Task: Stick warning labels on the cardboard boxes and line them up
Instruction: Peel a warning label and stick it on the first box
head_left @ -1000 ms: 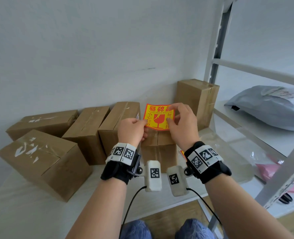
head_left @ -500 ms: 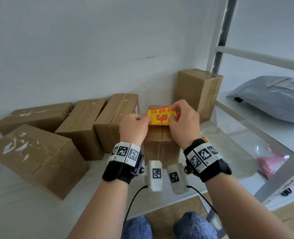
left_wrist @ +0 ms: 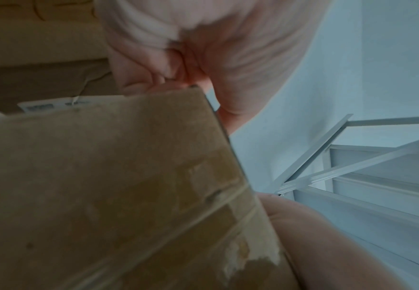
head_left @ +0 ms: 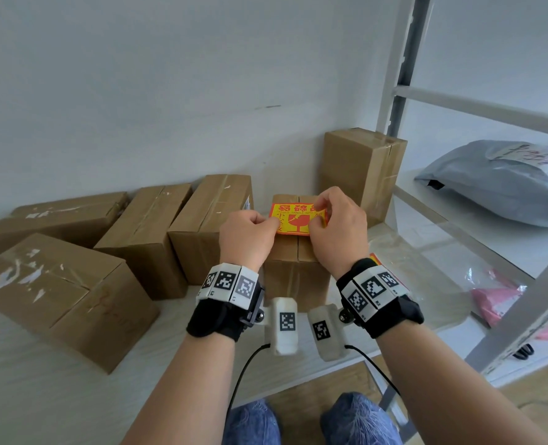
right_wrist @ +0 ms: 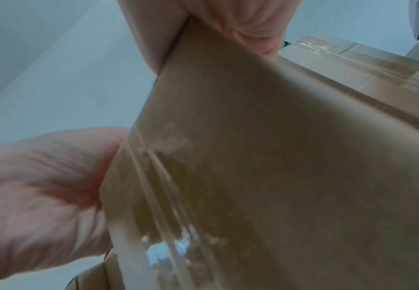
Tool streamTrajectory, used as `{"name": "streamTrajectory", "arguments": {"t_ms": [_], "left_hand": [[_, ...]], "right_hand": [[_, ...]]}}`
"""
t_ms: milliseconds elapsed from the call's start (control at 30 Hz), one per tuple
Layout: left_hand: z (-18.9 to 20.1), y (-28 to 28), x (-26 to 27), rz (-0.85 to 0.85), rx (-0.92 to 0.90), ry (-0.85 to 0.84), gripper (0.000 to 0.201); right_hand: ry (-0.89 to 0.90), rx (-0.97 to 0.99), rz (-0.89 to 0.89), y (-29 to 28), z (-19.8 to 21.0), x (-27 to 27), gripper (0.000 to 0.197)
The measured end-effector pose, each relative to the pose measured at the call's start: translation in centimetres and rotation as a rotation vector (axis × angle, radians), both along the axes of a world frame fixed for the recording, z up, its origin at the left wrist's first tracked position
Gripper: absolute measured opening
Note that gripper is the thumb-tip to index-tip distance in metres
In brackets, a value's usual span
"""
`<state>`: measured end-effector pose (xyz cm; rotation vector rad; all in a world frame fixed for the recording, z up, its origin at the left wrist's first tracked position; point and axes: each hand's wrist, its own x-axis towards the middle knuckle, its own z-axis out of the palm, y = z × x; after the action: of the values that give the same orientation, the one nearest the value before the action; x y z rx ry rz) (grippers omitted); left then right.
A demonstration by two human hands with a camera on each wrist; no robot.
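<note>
A yellow and red warning label (head_left: pixel 293 220) lies over the top of a small cardboard box (head_left: pixel 293 271) in the middle of the table. My left hand (head_left: pixel 250 232) pinches the label's left edge. My right hand (head_left: pixel 337 226) pinches its right edge, fingers curled over the top corner. Both wrist views show the brown box (left_wrist: pixel 116 196) (right_wrist: pixel 265 157) close up, with curled fingers (left_wrist: pixel 153 58) (right_wrist: pixel 250 19) above its top edge. The label itself is hidden in the wrist views.
Three boxes (head_left: pixel 215 226) stand side by side left of the labelled one, another box (head_left: pixel 57 300) nearer at the left, and a tall box (head_left: pixel 362 168) behind right. A clear plastic sheet (head_left: pixel 427 261) lies right. A grey shelf rack (head_left: pixel 478 194) holds a grey bag (head_left: pixel 504 181).
Both hands have brought the label down from upright in the air to lie on the top of the middle box.
</note>
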<state>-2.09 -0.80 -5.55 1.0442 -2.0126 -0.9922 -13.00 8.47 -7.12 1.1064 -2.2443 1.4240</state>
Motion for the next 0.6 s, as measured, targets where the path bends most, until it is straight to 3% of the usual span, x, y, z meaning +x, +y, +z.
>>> {"name": "streamTrajectory", "arguments": {"t_ms": [300,600], "left_hand": [[0.26,0.10,-0.06,-0.003,-0.021,-0.071,0.046],[0.51,0.55,-0.23,0.038,-0.191,-0.250,0.031]], "right_hand": [[-0.036,0.053,0.031,0.04,0.22,-0.08,0.016],[-0.012,0.256,-0.062,0.37,0.56,-0.55,0.024]]}}
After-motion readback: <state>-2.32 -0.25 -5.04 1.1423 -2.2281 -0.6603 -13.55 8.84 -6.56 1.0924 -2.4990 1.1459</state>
